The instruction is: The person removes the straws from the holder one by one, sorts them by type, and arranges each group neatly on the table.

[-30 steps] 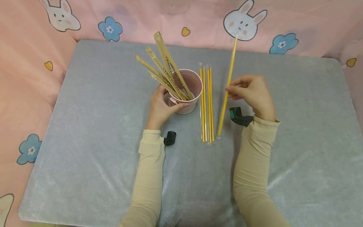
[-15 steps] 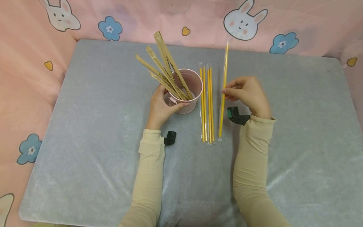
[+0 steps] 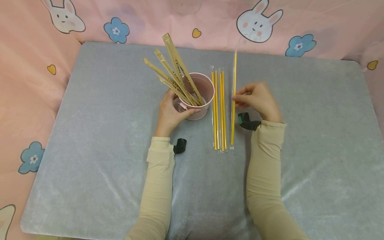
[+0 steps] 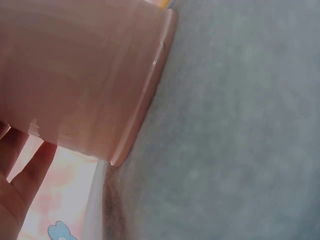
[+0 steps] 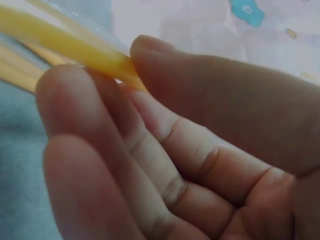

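My left hand (image 3: 168, 112) holds the small pink bucket (image 3: 207, 85) at its near left side, thumb by the rim. Several slim brown paper sleeves (image 3: 177, 74) with dark print lean out of it toward the back left. In the left wrist view the bucket's wall (image 4: 75, 75) fills the upper left, with fingertips against it. Between thumb and fingertips my right hand (image 3: 256, 100) pinches a yellow straw (image 3: 232, 121) in clear wrap. Several more wrapped yellow straws (image 3: 222, 113) lie side by side between bucket and hand. Whether the pinched straw touches the table cannot be told.
A grey cloth covers the table (image 3: 99, 133). Pink printed fabric (image 3: 180, 20) hangs along the back and sides. A black wrist camera sits on each arm, the left one (image 3: 180, 146) and the right one (image 3: 247, 121).
My right hand has moved left with the yellow straw, bringing it nearer the other straws. The straw's far end swung left, so it now lies almost parallel to them. The left hand stays put.
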The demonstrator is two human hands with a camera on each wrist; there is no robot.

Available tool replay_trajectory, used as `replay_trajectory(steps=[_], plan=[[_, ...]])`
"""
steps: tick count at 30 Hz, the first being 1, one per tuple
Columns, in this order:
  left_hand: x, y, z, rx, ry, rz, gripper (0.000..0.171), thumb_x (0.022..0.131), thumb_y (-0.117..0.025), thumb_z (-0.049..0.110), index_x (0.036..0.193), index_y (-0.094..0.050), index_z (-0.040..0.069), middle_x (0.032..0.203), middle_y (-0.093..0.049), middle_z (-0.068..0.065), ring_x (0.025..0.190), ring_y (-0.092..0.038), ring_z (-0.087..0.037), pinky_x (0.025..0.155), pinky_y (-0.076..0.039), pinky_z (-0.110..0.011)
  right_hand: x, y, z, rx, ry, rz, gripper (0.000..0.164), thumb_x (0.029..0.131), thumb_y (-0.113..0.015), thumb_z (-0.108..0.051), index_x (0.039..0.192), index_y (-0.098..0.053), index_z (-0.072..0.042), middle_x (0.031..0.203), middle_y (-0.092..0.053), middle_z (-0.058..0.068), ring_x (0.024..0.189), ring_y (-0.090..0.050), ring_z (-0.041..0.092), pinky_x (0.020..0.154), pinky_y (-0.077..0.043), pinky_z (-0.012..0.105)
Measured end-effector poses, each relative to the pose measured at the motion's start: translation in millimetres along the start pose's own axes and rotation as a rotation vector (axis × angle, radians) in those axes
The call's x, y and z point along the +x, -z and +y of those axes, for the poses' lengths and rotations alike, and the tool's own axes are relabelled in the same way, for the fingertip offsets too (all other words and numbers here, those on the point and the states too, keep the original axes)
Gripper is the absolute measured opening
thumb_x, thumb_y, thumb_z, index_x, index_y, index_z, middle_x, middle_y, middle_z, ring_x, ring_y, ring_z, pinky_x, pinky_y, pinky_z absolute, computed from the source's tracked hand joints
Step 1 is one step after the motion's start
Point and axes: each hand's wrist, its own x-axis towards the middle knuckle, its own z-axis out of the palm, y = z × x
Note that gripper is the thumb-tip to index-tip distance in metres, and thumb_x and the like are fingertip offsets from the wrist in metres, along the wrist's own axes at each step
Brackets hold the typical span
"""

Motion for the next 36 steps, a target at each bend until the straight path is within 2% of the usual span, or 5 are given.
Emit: replay_trajectory(steps=[9, 18, 36], plan=[[0.0, -0.3, -0.1, -0.003, 0.006, 0.002, 0.075, 0.061, -0.090, 0.017, 0.125, -0.053, 0.001, 0.119, -0.058, -0.013, 0.112, -0.053, -0.024, 0.097, -0.041, -0.027, 10.4, -5.9, 12.2, 0.049, -0.032, -0.049, 0.024, 0.084, -0.071, -0.008, 0.091, -0.064, 0.014, 0.065, -0.066, 0.006, 0.055, -0.062, 0.012, 0.055, -0.055, 0.024], [-0.4, -0.5, -0.6, 0.002, 0.007, 0.002, 0.074, 0.061, -0.090, 0.017, 0.124, -0.054, 0.001, 0.118, -0.058, -0.013, 0.112, -0.054, -0.024, 0.096, -0.041, -0.027, 19.9, -11.5, 24.7, 0.088, -0.053, -0.117, 0.021, 0.086, -0.067, -0.004, 0.092, -0.064, 0.016, 0.065, -0.066, 0.005, 0.055, -0.063, 0.012, 0.053, -0.054, 0.024], [0.0, -1.0, -0.1, 0.006, 0.009, 0.003, 0.075, 0.061, -0.090, 0.017, 0.124, -0.053, 0.001, 0.118, -0.058, -0.014, 0.111, -0.054, -0.025, 0.096, -0.041, -0.027, 22.7, -13.9, 30.5, 0.084, -0.113, -0.154, 0.024, 0.085, -0.069, -0.007, 0.096, -0.065, 0.015, 0.067, -0.066, 0.007, 0.056, -0.062, 0.012, 0.053, -0.054, 0.025]])
